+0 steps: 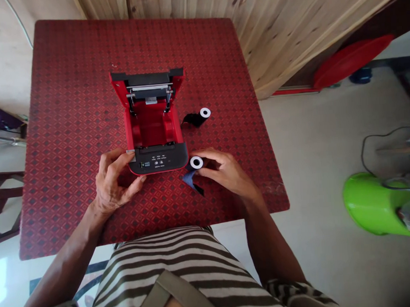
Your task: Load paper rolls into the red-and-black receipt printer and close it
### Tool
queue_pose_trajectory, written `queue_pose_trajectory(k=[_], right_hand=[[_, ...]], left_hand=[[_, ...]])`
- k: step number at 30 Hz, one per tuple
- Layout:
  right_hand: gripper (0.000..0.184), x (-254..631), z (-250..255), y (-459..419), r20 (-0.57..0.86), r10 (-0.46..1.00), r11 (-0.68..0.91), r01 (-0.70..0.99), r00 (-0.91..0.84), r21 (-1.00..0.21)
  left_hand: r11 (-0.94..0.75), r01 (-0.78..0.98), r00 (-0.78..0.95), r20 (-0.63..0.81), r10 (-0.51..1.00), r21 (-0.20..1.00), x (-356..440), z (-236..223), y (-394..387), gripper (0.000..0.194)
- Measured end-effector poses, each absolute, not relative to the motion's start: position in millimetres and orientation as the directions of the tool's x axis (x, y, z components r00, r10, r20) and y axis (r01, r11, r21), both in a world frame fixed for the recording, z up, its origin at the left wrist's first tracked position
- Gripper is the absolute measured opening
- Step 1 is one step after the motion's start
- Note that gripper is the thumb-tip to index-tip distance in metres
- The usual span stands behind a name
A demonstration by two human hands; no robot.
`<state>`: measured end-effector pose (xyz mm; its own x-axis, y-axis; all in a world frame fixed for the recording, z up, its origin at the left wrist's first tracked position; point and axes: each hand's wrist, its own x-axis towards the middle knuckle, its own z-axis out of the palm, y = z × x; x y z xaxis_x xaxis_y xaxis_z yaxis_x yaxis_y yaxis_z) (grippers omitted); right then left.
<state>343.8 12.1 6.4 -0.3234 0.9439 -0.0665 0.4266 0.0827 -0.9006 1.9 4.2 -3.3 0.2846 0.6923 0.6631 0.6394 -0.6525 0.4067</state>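
Note:
A red and black label or receipt printer [159,159] sits on the table with its lid [148,79] raised, and its red inner bay shows nothing in it. My left hand [115,179] grips the printer's front left corner, fingers on the side and thumb by the front edge. Beside the front right corner, my right hand [224,168] pinches a small dark roll [196,162] with a white-ringed end. A loose strip of that roll, dark blue and black, trails toward me on the tabletop. Another such roll [204,112] lies farther back, right of the printer, its black tail pointing left.
The table [75,105] has a red patterned cover, and its front edge is close to my body. Wooden panelling [200,2] rises behind it. On the floor to the right stands a bright green bin or stool [369,204], with a dark cable nearby.

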Motion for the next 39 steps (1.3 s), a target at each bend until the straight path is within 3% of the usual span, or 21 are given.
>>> queue_pose_trajectory(k=[4,7,12,16,22,27,39], right_hand=[[0.028,342.6,34.1,14.1,-0.043,0.912,0.125,0.375,-0.408,-0.918],[0.035,343.3,85.5,18.3,0.071,0.87,0.277,0.363,-0.489,-0.89],[0.036,293.4,121.7,53.1,0.27,0.772,0.606,0.537,-0.576,-0.587],[0.025,241.6,94.9,80.8,0.176,0.756,0.644,0.669,-0.63,-0.372],[0.029,215.3,88.6,93.5,-0.04,0.794,0.594,0.788,-0.606,-0.162],[0.028,211.3,93.9,107.8,-0.224,0.776,0.571,0.807,-0.59,-0.148],[0.024,209.8,88.1,111.4,-0.218,0.764,0.558,0.791,-0.608,-0.25]], left_hand=[[-0.654,0.643,0.296,0.658,0.692,0.398,2.1,-4.1,3.1,0.066],[-0.65,0.643,0.297,0.65,0.7,0.405,2.0,-5.5,2.3,0.069],[-0.655,0.633,0.298,0.651,0.698,0.413,1.1,-7.5,1.3,0.069],[-0.637,0.632,0.303,0.616,0.728,0.442,0.6,-7.8,-1.9,0.068],[-0.604,0.635,0.281,0.583,0.762,0.482,1.6,-7.1,-5.9,0.067],[-0.603,0.638,0.286,0.579,0.763,0.479,2.4,-6.2,-5.9,0.066],[-0.612,0.645,0.294,0.591,0.751,0.457,2.1,-6.0,-3.9,0.066]])
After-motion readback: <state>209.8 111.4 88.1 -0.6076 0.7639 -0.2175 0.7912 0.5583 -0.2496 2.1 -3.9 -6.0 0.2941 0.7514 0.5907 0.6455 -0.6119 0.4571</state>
